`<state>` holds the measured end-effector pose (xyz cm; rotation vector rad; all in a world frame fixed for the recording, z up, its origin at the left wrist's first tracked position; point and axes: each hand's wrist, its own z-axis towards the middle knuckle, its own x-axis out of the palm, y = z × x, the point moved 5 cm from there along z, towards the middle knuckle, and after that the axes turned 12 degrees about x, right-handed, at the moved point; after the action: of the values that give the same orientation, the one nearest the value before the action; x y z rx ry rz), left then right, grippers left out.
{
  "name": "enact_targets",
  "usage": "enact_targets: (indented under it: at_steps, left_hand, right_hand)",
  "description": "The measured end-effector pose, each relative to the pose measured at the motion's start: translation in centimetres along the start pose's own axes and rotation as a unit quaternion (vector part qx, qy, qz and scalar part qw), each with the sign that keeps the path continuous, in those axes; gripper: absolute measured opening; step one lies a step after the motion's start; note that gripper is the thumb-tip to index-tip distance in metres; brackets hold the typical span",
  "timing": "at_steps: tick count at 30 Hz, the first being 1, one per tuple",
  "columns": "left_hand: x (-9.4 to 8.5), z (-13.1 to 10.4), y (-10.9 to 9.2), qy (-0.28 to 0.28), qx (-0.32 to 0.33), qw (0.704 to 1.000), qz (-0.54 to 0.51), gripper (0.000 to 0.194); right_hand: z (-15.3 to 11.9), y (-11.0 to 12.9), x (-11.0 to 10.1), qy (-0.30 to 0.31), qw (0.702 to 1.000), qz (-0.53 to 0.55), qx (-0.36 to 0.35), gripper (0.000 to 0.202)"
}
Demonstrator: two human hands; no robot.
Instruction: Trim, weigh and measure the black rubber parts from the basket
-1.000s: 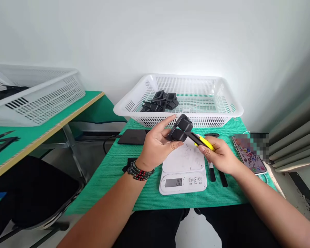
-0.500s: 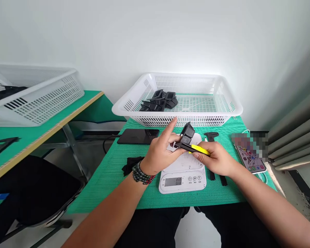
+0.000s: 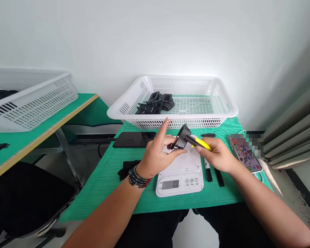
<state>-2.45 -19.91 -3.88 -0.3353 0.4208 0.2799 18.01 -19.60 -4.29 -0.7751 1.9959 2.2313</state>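
My left hand [image 3: 157,148] grips a black plastic part [image 3: 181,137] between thumb and fingers, its index finger pointing up and away. In my right hand [image 3: 215,153] is what looks like a yellow-and-black utility knife [image 3: 203,143]. Its black front end meets the part's near side; no blade can be made out. Both hands are above a white digital scale [image 3: 179,186] that reads 0.0. Beneath my right hand, a black caliper [image 3: 219,177] and a white marker with a black cap [image 3: 208,168] are partly covered.
A white plastic basket [image 3: 173,117] with several black parts [image 3: 156,102] stands behind the scale. A dark phone [image 3: 133,139] and a black cloth-like item [image 3: 126,168] lie left, a lit phone [image 3: 245,153] right. Another basket [image 3: 36,106] sits on the left table.
The black part has been tilted in my left hand. The utility knife has turned, its black front now against the part's near side instead of along its lower edge. The view has shifted slightly.
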Motion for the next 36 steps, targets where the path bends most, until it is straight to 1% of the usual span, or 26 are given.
enact_targets:
  at_steps: [2, 3, 4, 5, 6, 8, 9, 10, 11, 12, 14, 15, 16, 17, 20, 21, 22, 23, 25, 27, 29, 33, 36]
  left_hand:
    - [-0.1, 0.0, 0.1, 0.0, 0.0, 1.0, 0.009, 0.11]
    - [-0.2, -0.1, 0.1, 0.0, 0.001, 1.0, 0.013, 0.108]
    - [-0.2, -0.1, 0.0, 0.001, 0.003, 1.0, 0.016, 0.106]
    - [-0.2, -0.1, -0.1, 0.004, 0.005, 1.0, 0.014, 0.104]
    - [-0.1, -0.2, -0.2, 0.01, 0.007, 1.0, 0.01, 0.101]
    - [0.1, -0.2, -0.5, 0.028, 0.007, 1.0, -0.008, 0.099]
    - [0.2, -0.2, -0.7, 0.037, 0.006, 0.999, -0.016, 0.099]
    - [0.3, -0.1, -0.8, 0.044, 0.007, 0.999, -0.021, 0.099]
    - [0.3, -0.1, -0.8, 0.048, 0.009, 0.999, -0.022, 0.1]
    - [0.3, 0.0, -0.8, 0.048, 0.012, 0.999, -0.019, 0.101]
    - [0.1, 0.2, -0.8, 0.04, 0.022, 0.999, -0.003, 0.103]
    - [0.0, 0.3, -0.8, 0.034, 0.028, 0.999, 0.007, 0.104]
    - [-0.1, 0.3, -0.8, 0.031, 0.033, 0.999, 0.015, 0.103]
    - [-0.1, 0.4, -0.8, 0.029, 0.039, 0.999, 0.018, 0.102]
    - [0.0, 0.5, -1.1, 0.027, 0.053, 0.998, -0.001, 0.1]
    - [0.1, 0.5, -1.1, 0.027, 0.053, 0.998, -0.011, 0.1]
    - [0.1, 0.4, -1.2, 0.025, 0.051, 0.998, -0.023, 0.101]
    - [0.2, 0.4, -1.1, 0.023, 0.046, 0.998, -0.033, 0.101]
    - [0.1, 0.3, -0.9, 0.01, 0.032, 0.998, -0.05, 0.1]
    - [-0.1, 0.2, -0.5, -0.018, 0.011, 0.997, -0.069, 0.098]
    - [-0.4, 0.0, 0.0, -0.053, -0.022, 0.995, -0.08, 0.094]
    - [-1.0, -0.6, 0.9, -0.111, -0.093, 0.987, -0.072, 0.082]
    - [-1.4, -1.0, 1.2, -0.131, -0.113, 0.984, -0.044, 0.077]
  right_hand:
    - [-0.3, 0.3, 0.7, 0.064, 0.998, -0.002, -0.007, 0.045]
    - [-0.3, 0.2, 0.8, 0.077, 0.997, -0.009, -0.004, 0.044]
    - [-0.2, 0.0, 0.8, 0.07, 0.997, -0.016, 0.003, 0.044]
    - [-0.1, -0.3, 0.6, 0.047, 0.999, -0.023, 0.011, 0.044]
    - [0.1, -0.6, 0.2, 0.009, 0.999, -0.03, 0.021, 0.044]
    - [0.4, -1.3, -0.9, -0.081, 0.995, -0.034, 0.044, 0.045]
    - [0.4, -1.5, -1.3, -0.111, 0.992, -0.029, 0.056, 0.046]
    - [0.5, -1.7, -1.5, -0.122, 0.99, -0.019, 0.063, 0.047]
    - [0.5, -1.6, -1.5, -0.114, 0.992, -0.003, 0.062, 0.048]
    - [0.5, -1.4, -1.2, -0.088, 0.995, 0.013, 0.055, 0.049]
    - [0.3, -0.9, -0.4, -0.015, 0.999, 0.037, 0.035, 0.051]
    - [0.3, -0.9, -0.1, 0.012, 0.998, 0.043, 0.032, 0.052]
    - [0.3, -0.9, 0.0, 0.023, 0.998, 0.044, 0.039, 0.052]
    - [0.4, -1.2, -0.1, 0.011, 0.998, 0.042, 0.055, 0.053]
    - [0.8, -2.4, -1.5, -0.085, 0.99, 0.039, 0.105, 0.054]
    - [0.8, -2.5, -1.8, -0.103, 0.988, 0.044, 0.11, 0.054]
    - [0.8, -2.5, -1.9, -0.107, 0.987, 0.052, 0.107, 0.054]
    - [0.8, -2.3, -1.8, -0.095, 0.989, 0.06, 0.096, 0.054]
    - [0.6, -1.6, -1.0, -0.054, 0.994, 0.073, 0.066, 0.055]
    - [0.2, -0.8, 0.1, -0.012, 0.996, 0.077, 0.038, 0.055]
    - [0.0, -0.3, 1.0, 0.015, 0.996, 0.079, 0.026, 0.055]
    - [0.0, -0.5, 1.6, 0.031, 0.996, 0.081, 0.033, 0.055]
    - [0.0, -0.9, 1.7, 0.034, 0.994, 0.093, 0.044, 0.055]
